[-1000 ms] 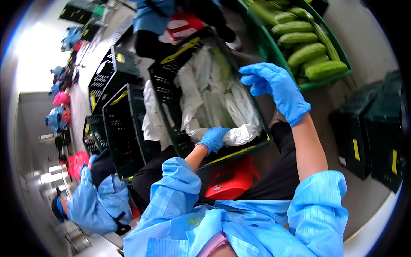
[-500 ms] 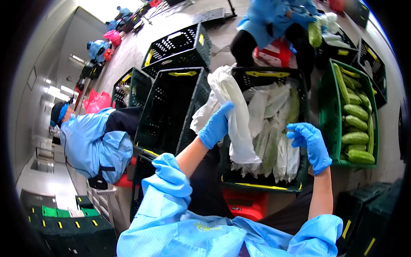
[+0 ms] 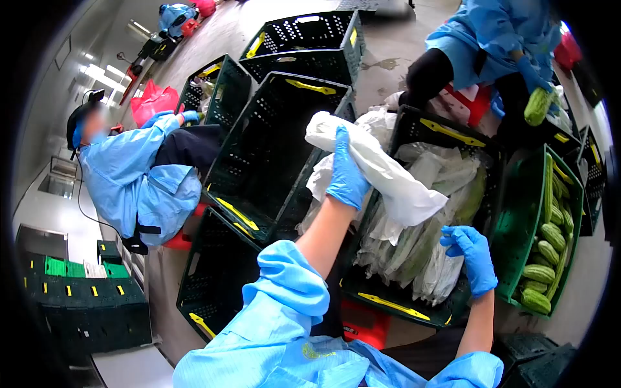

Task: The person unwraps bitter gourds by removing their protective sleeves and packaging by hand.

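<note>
My left hand, in a blue glove, is closed around a bundle of white plastic bags. The bundle slants down to the right over a dark crate. Long green gourds in whitish film lie packed side by side in that crate. Whether the bundle holds anything inside is hidden. My right hand, also gloved, is beside the crate's right part with loosely bent, parted fingers and nothing visible in them. More white plastic hangs between the crates behind my left wrist.
A green crate of bare gourds stands at the right. Dark crates are on my left and ahead. One co-worker sits at the left; another, opposite, holds a gourd. A red stool shows below me.
The view has turned, shifting the crates. My left hand's bundle has swung from hanging nearly upright to slanting down rightward. My right hand remains near the crate's right side.
</note>
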A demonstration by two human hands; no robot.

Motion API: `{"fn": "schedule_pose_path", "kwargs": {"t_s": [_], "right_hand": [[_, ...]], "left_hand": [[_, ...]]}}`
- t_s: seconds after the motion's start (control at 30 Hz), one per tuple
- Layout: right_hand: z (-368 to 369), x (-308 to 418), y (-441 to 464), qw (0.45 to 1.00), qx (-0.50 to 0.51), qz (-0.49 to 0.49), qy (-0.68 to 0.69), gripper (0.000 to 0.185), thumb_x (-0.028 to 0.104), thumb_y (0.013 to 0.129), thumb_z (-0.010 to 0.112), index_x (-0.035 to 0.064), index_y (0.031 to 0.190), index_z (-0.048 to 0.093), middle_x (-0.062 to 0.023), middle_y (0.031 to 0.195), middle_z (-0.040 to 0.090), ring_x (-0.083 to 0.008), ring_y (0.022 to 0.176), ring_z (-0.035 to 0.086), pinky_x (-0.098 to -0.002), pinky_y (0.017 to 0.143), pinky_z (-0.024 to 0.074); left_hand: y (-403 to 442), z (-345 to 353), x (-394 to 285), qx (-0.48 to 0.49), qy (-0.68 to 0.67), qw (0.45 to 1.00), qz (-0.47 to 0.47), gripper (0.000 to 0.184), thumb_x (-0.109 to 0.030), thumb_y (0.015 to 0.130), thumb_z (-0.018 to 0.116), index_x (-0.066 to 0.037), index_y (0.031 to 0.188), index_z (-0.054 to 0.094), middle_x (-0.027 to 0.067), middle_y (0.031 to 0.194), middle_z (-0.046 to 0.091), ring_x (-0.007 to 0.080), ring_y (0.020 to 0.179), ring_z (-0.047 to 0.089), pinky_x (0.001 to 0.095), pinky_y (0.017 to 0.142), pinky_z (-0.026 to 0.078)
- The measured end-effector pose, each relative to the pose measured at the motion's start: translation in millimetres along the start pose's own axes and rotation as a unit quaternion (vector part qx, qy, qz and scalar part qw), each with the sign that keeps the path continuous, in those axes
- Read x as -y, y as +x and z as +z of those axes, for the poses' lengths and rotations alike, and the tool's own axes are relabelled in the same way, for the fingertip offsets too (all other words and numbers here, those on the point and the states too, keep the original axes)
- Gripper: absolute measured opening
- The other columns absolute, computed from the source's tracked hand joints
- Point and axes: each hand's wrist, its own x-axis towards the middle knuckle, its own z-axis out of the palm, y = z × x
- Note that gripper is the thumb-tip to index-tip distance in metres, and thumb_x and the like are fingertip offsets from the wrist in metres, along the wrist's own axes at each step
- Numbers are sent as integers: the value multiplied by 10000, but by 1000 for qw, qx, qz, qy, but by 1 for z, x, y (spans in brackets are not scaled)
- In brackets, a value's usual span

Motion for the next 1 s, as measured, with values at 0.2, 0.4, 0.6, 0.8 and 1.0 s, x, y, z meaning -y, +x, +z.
{"fn": "schedule_pose_path", "kwargs": {"t_s": [0.2,0.4,0.6,0.8,1.0], "right_hand": [[-2,0,6,999,2,39,-19,285,202,949,596,17,1158,655,-76,979,701,-125,840,637,-255,747,508],[4,-10,12,981,-101,-94,-135,526,180,896,683,80,1379,498,-88,1282,586,-166,1130,565,-319,980,444],[27,-17,10,971,-22,-164,-171,781,183,815,754,135,1487,359,-87,1365,524,-191,1215,519,-328,1019,413],[33,-25,6,989,38,-43,-137,485,126,859,718,44,1308,553,-36,1014,654,-107,868,590,-254,796,490],[21,-45,6,983,48,-24,-177,164,128,863,702,-25,921,717,-44,737,677,-99,661,581,-273,629,464]], "left_hand": [[-5,15,4,-6,-6,1000,-8,671,-545,858,652,-130,1349,455,102,1166,582,250,1019,594,410,890,518],[-17,27,10,-4,1,1000,-1,628,-513,872,653,-147,1351,475,77,1166,586,234,1049,575,390,916,496],[-11,23,23,12,-15,999,-42,401,-461,905,637,-171,1180,596,32,971,644,170,855,622,340,772,539],[-30,33,16,4,36,998,-57,440,-448,887,670,-159,1210,594,15,1007,641,142,889,602,294,786,513],[-43,44,11,59,128,987,-75,478,-459,898,649,-136,1243,581,11,1060,630,125,962,586,298,850,491]]}}
